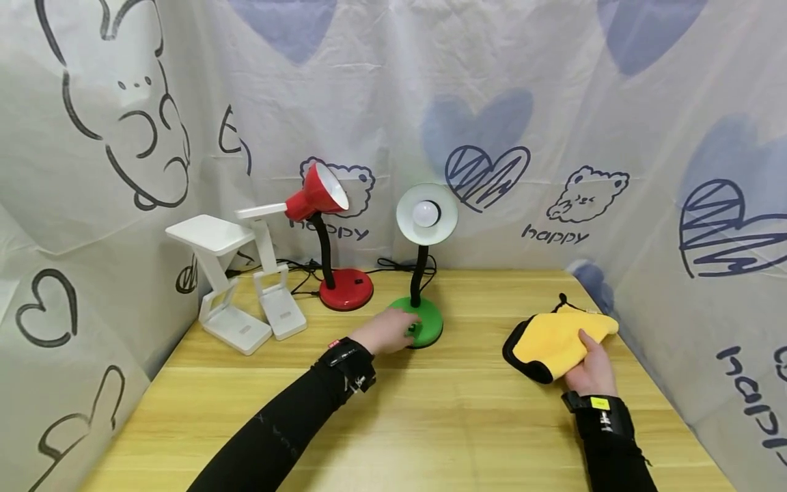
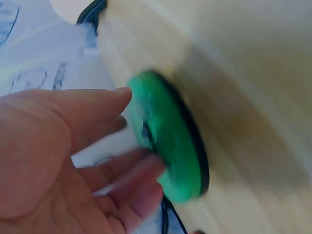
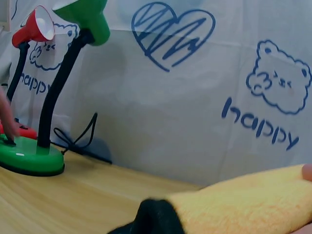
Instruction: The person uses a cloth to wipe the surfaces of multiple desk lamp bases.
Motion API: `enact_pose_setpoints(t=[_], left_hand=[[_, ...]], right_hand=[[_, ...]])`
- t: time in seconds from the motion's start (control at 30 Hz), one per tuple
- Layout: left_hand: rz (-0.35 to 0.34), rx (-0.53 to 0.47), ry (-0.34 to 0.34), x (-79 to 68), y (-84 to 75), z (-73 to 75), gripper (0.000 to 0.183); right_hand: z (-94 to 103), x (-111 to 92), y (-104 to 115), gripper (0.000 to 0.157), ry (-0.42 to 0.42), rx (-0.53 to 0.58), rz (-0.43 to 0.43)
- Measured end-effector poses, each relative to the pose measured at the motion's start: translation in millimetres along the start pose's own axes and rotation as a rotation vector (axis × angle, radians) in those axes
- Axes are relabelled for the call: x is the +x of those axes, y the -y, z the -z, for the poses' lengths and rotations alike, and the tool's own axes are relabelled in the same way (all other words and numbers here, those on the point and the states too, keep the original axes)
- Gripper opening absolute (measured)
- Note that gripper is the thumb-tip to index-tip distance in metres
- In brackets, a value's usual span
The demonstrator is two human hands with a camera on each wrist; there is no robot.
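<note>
At green lamp base [image 1: 432,321], L hand [image 1: 385,331], fingers spread, should prob. press lightly; R hand [image 1: 594,367] pinches yellow cloth [image 1: 553,342].

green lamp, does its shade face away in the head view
No, the green lamp shows its bulb and white inner shade in the head view.

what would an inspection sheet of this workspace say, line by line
Surface: wood-grain tabletop, lamps toward its back edge.
Job's things: green lamp, upright, its open shade facing the head camera; yellow cloth with black edging.
Clutter: red lamp and two white folding stands at back left.
Hands: left hand at the green lamp's base, exact contact unclear; right hand grips the cloth.
Cables: black cables, loosely looped behind the lamps.
Surroundings: white fabric printed with hearts, bears and "happy".
</note>
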State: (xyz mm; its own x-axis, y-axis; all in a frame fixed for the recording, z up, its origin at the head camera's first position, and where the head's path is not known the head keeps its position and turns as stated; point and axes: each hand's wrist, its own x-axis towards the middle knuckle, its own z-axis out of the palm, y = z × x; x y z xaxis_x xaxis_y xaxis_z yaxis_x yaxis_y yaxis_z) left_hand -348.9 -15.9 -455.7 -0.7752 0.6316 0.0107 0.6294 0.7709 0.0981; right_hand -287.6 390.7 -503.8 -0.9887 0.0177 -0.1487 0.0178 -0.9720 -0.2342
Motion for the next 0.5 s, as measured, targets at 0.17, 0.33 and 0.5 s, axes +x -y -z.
enact_pose_setpoints(t=[0.17, 0.33, 0.5], left_hand=[[-0.004, -0.007, 0.01, 3.4, 18.1, -1.6, 0.046], [0.009, -0.016, 0.014, 3.2, 19.9, -9.6, 0.044], [0.035, 0.022, -0.029, 4.7, 10.3, -12.6, 0.04]], right_hand=[[8.0, 3, -6, 0.062, 0.009, 0.024, 0.004], [6.3, 4, -7, 0.066, 0.001, -0.103, 0.031], [2.0, 3, -8, 0.065, 0.035, -0.316, 0.095]])
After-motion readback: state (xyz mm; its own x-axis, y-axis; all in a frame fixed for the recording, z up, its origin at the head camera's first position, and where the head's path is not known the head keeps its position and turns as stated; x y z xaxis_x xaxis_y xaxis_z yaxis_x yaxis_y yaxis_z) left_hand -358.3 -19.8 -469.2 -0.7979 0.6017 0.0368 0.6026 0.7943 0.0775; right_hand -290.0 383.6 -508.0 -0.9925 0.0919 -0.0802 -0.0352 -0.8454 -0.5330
